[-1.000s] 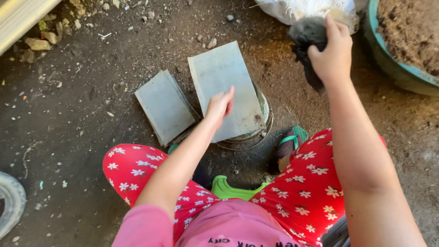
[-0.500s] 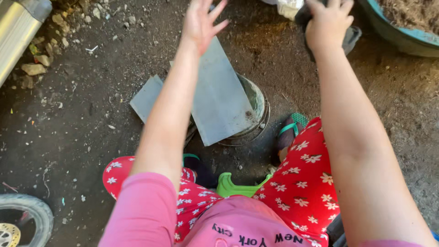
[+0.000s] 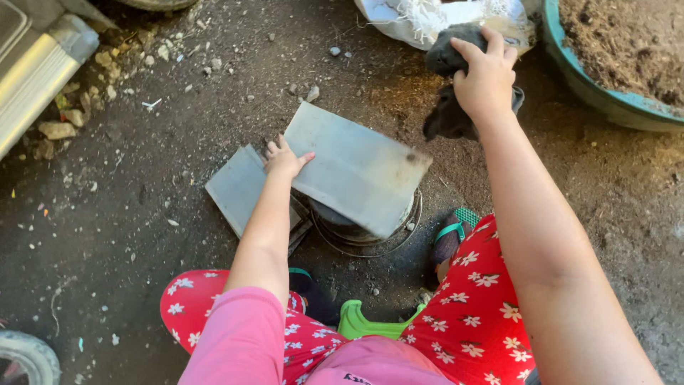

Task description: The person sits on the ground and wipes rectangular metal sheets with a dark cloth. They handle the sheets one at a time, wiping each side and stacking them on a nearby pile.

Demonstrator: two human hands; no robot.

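Note:
A flat grey sheet [image 3: 360, 167] lies tilted across a round metal pot [image 3: 367, 228] on the dirt ground. My left hand [image 3: 283, 158] rests on the sheet's left edge, fingers spread over it. A second, smaller grey sheet [image 3: 242, 189] lies on the ground just left of it, partly under my forearm. My right hand [image 3: 486, 75] reaches up toward the top right and grips a crumpled black bag [image 3: 449, 114], which hangs below my fingers.
A teal basin [image 3: 598, 89] full of brown soil sits top right. A white sack [image 3: 420, 21] lies behind the black bag. Metal trim [image 3: 35, 78] and rubble are top left, a tyre [image 3: 25, 356] bottom left. A green stool [image 3: 370, 326] is between my red-patterned legs.
My left hand has come back down from the far ground onto the left edge of the big sheet, which now lies turned wider across the pot. My right hand still holds the black bag.

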